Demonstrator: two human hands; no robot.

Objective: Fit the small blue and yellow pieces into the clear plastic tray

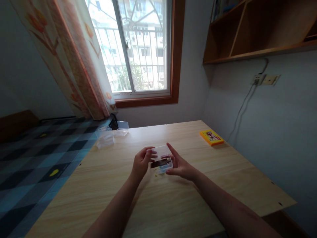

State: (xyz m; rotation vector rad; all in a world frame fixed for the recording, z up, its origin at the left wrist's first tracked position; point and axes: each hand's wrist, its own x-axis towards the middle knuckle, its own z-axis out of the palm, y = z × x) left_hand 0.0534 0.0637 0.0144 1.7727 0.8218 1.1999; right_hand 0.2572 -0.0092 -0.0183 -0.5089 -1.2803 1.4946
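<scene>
A clear plastic case (162,151) is held between my two hands just above the middle of the table, its lid seemingly raised. My left hand (143,161) is closed on the case's left edge, thumb and fingers at the rim. My right hand (182,166) grips the right side, thumb low and index finger stretched along the upper right corner. A dark brown strip (159,163) shows in or through the case; I cannot tell which. Small yellowish bits (156,175) appear at its lower edge, too small to name.
More clear plastic cases (106,139) stand at the table's back left corner, one with a raised lid. An orange-yellow box (212,137) lies near the right edge. Left of the wooden table (111,191) is a checked bed cover (56,148). A wall shelf (247,49) hangs upper right.
</scene>
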